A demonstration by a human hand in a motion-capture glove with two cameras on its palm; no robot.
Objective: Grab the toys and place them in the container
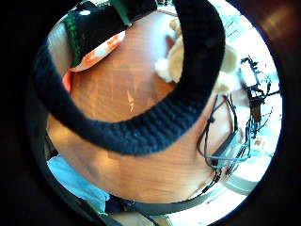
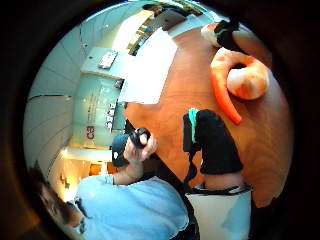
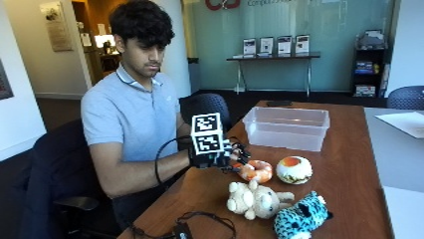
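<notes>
I am logging the scene from the outside view, largest item first. The wooden table (image 3: 344,149) is carrying everything. The clear plastic container (image 3: 286,128) is sitting toward its far end, well apart from the toys. Nearest the front edge, the cream plush animal (image 3: 254,199) is lying just beside the teal spotted plush (image 3: 301,217), the two nearly touching. Behind them, the white-and-orange ball toy (image 3: 294,170) is standing beside the orange-and-white ring toy (image 3: 257,171). The gloved right hand (image 3: 215,155) is hovering at the ring toy's near side — its fingers are reaching toward it, but I cannot tell whether they are closing on it or only touching it. In the thumb side palm view the ring toy (image 2: 240,82) is lying on the wood apart from the black-gloved thumb (image 2: 217,142). A black cable (image 3: 199,221) is lying at the table's front edge.
</notes>
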